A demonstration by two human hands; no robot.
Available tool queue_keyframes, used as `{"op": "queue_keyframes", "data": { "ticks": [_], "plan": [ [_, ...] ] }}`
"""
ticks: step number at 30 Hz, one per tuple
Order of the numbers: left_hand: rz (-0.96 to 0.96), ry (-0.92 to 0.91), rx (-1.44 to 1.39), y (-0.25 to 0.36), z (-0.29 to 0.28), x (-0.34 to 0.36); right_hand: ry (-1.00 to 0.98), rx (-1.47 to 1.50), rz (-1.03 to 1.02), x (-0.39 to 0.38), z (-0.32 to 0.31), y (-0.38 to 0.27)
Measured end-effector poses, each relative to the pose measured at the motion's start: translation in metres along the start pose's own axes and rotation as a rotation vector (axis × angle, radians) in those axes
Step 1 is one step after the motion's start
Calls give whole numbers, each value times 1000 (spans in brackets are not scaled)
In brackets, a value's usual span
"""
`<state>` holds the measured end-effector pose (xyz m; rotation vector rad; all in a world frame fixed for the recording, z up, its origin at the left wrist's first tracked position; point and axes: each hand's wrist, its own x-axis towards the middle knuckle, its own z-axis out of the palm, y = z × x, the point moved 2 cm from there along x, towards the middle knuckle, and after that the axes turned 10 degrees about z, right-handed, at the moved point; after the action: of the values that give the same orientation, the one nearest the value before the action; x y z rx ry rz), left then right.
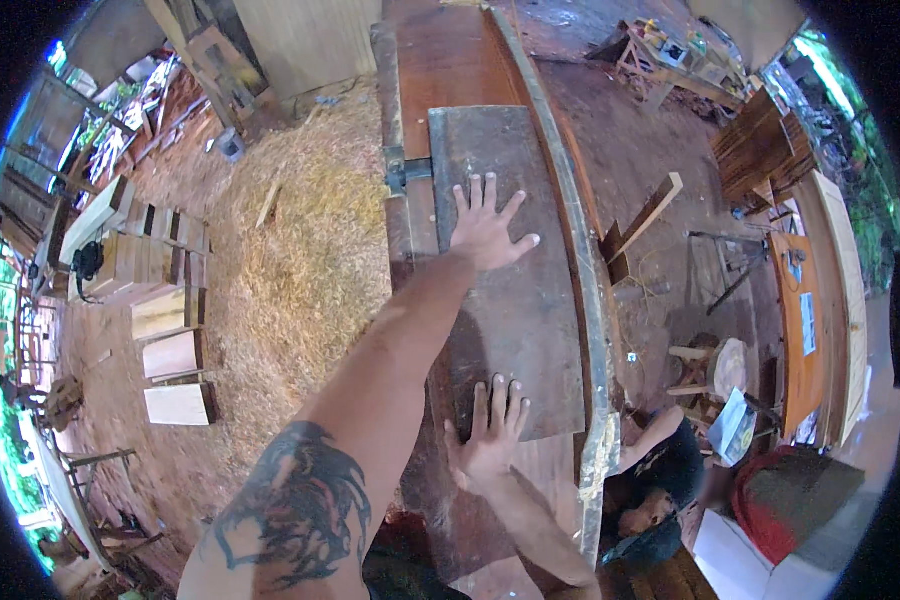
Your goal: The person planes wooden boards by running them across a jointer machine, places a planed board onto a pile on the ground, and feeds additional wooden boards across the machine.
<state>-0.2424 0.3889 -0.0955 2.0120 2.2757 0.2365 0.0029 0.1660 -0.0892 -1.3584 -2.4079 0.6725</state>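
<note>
Dark wooden board [515, 290] lying flat along the long reddish table [450, 60], its far end near a metal bracket [402, 170] at the table's left edge. Pressed under both hands: left hand [488, 232] flat on the far half, fingers spread wide, nothing gripped; right hand [490, 432] flat on the near end, fingers straight, likewise splayed rather than clenched. No grip around the board anywhere, only palms on its top face. Just right of the board, a pale raised rail [580, 260] running the table's length. Left of the table, sawdust pile [290, 240] on the floor, short planks [175, 355] beyond. Lower right, another person [655, 490] beside the table.
</note>
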Motion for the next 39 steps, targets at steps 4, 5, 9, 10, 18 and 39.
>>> {"op": "queue_keyframes", "data": {
  "ticks": [4,5,9,10,18,39],
  "plan": [
    [8,29,4,-16,1,13,-28,-147,31,22,17,-5],
    [20,12,-25,-20,1,18,38,-131,29,30,21,-6],
    [20,-16,-38,-39,-2,33,181,-147,41,55,35,-13],
    [-4,17,-14,-44,-4,37,152,-170,24,61,39,-15],
    [-4,-13,-35,-87,-12,74,243,-231,18,116,57,-29],
    [-927,285,-855,-99,104,-190,340,-239,1,322,106,-76]
  ]
}}
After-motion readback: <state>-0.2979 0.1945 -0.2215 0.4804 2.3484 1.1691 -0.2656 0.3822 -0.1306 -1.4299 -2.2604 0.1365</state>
